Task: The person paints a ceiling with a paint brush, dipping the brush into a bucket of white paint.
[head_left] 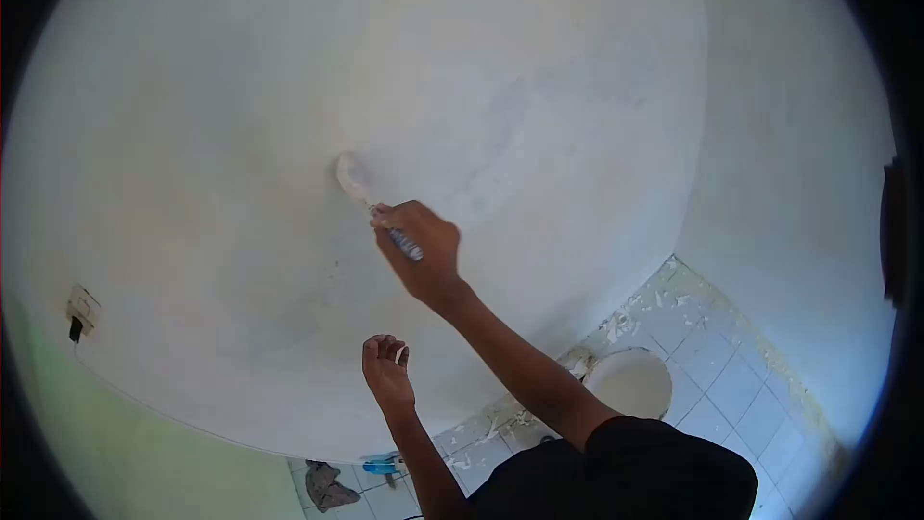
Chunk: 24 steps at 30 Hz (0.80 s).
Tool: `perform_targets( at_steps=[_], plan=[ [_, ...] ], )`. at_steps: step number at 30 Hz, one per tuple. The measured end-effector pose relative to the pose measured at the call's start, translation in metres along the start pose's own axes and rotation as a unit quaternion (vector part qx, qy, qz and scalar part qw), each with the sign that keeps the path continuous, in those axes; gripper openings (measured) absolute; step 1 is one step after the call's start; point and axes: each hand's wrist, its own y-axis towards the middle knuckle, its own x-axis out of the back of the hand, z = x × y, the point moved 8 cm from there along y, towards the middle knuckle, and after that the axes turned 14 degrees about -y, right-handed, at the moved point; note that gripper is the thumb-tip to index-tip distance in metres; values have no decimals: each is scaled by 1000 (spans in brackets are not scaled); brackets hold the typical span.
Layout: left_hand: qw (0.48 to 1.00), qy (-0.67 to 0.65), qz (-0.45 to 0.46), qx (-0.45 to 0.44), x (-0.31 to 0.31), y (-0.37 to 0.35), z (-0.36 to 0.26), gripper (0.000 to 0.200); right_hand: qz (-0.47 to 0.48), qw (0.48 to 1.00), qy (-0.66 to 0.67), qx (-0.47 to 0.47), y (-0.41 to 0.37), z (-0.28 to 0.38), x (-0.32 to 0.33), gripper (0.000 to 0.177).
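Note:
My right hand (419, 241) is closed around the handle of a putty knife (352, 181), whose pale, white-coated blade lies against the white wall (241, 87). The handle is bluish and smeared with white. Lower down, my left hand (388, 371) hangs in front of the wall with its palm showing, fingers loosely bent and nothing in them. Greyish patches (505, 116) mark the wall to the upper right of the blade.
A round white bucket (630, 380) stands on the tiled floor (717, 380) at the corner, among pale flakes. Near the wall's foot lie a grey-brown cloth (329, 487) and a blue object (379, 467). A socket with a black plug (76, 329) is at left.

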Motion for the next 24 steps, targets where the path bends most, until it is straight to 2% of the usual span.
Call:
perform_targets(
  at_steps=[2,3,4,7,9,13,15,17,18,21,24],
  plan=[
    [1000,-9,-4,-2,-2,2,-11,22,-28,987,141,-78,16,-14,16,14],
    [999,-38,-12,4,-12,-7,26,22,7,984,152,-97,28,-42,34,13],
    [999,-39,-10,10,-12,-10,29,21,25,994,61,-87,39,-52,44,10],
    [1000,-19,0,19,-9,-5,13,21,-41,998,9,-45,64,-76,55,9],
    [1000,-21,0,24,-9,-5,13,22,-109,989,-73,63,71,-50,71,9],
    [1000,-9,-3,17,-6,-3,8,21,-133,981,-115,86,62,-36,68,15],
    [1000,-12,-5,19,-8,-1,13,21,64,982,-137,113,38,-36,15,21],
    [999,-22,0,23,-11,1,19,21,94,988,-37,116,20,-28,6,24],
    [999,-23,4,25,-15,1,22,21,161,985,-4,58,22,-28,8,15],
    [999,-21,10,38,-27,-2,30,21,126,990,0,69,42,-27,35,11],
    [998,-27,22,45,-33,-6,34,21,70,988,-83,106,92,-44,51,15]
  ],
)
